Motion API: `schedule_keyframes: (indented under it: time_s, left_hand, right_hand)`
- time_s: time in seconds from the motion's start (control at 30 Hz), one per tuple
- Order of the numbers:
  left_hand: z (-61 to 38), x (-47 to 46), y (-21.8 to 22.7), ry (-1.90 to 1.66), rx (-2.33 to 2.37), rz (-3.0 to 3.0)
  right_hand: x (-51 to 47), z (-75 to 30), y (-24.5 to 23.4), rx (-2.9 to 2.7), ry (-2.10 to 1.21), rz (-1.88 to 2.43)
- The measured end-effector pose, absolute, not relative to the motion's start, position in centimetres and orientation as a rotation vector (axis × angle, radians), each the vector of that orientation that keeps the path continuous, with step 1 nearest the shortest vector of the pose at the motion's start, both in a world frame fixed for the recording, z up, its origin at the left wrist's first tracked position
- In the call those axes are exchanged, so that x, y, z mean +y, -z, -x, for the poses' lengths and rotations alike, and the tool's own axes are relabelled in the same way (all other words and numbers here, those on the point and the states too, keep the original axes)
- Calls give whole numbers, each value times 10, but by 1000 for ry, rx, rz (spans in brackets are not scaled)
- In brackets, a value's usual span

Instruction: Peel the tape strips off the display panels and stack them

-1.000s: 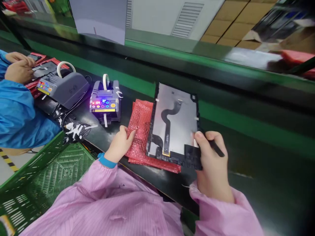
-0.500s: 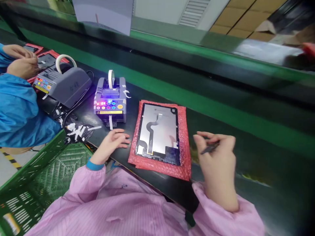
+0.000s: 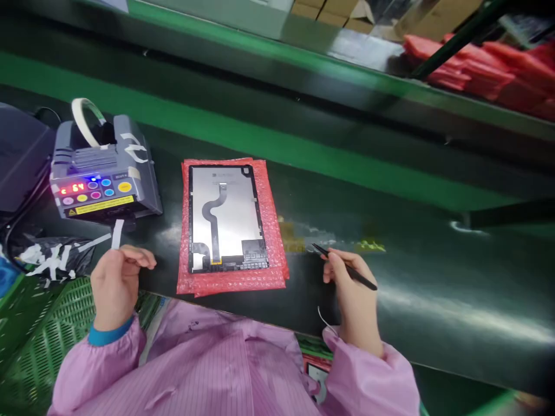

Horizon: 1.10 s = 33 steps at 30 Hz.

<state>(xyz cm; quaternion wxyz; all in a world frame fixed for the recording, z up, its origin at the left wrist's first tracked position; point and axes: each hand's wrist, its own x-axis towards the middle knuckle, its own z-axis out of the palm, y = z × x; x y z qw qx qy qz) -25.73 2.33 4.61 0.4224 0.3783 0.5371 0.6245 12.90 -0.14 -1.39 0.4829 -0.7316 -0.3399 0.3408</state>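
Note:
A tablet display panel [image 3: 225,216] lies back side up, its black flex cable showing, on red bubble wrap [image 3: 273,231] on the dark belt. My left hand [image 3: 115,280] is closed in a pinch on a white tape strip [image 3: 117,234] just below the grey tape dispenser [image 3: 102,170]. To the right of the panel, my right hand [image 3: 351,289] is closed around black tweezers [image 3: 344,267], whose tips point left toward the wrap.
A green plastic crate [image 3: 39,329] sits at the lower left, below a black bag stuck with white tape scraps [image 3: 52,254]. A second grey machine [image 3: 19,150] is at the far left edge. Red bubble-wrap packs [image 3: 477,63] lie beyond the green rail [image 3: 303,153].
The panel was laid flat on the red wrap and my right hand let go of it. My left hand moved from the wrap to the dispenser and pinched a tape strip. The view swung right.

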Motion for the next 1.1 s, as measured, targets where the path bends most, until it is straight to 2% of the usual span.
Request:
schedule_keyframes:
  time_s: [0.13, 0.4, 0.63, 0.8, 1.1]
  left_hand:
    - [237, 17, -32, -1446, 1243, -1242]
    - [191, 10, -6, -1194, 1208, -1345]
    - [191, 8, -5, -1157, 1177, -1481]
    - [185, 4, -5, -1072, 1163, -1607]
    - [197, 13, -17, -1109, 1066, -2183]
  right_hand:
    - [-10, -125, 15, -837, -867, 1835]
    - [-4, -119, 9, -794, -932, 1838]
    - [-9, -116, 9, -675, -888, 1653]
    - [-16, -92, -11, -587, -877, 1467]
    - [-30, -6, -38, -836, -1213, 1322]
